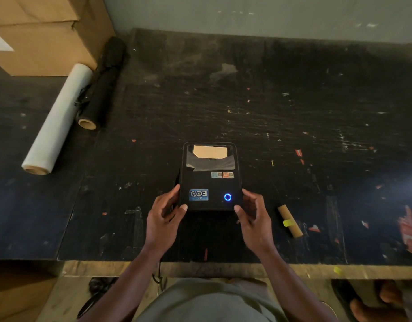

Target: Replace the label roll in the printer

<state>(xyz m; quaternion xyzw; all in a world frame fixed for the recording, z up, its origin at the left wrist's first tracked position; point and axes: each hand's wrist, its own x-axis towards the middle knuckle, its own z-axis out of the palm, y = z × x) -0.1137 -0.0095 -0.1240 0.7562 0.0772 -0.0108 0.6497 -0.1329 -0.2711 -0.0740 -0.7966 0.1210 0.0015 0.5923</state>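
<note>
A black label printer stands on the dark table, lid closed, with a lit blue ring button near its front right corner and a blue sticker at front left. Through its clear top window a tan, cardboard-coloured shape shows. My left hand grips the printer's near left corner, thumb on top. My right hand holds the near right corner the same way. An empty cardboard core with a yellow-green tag lies on the table just right of my right hand.
A white film roll and a black film roll lie at the far left beside stacked cardboard boxes. The scuffed table ends at a wall behind. A cable hangs off the near edge below the printer.
</note>
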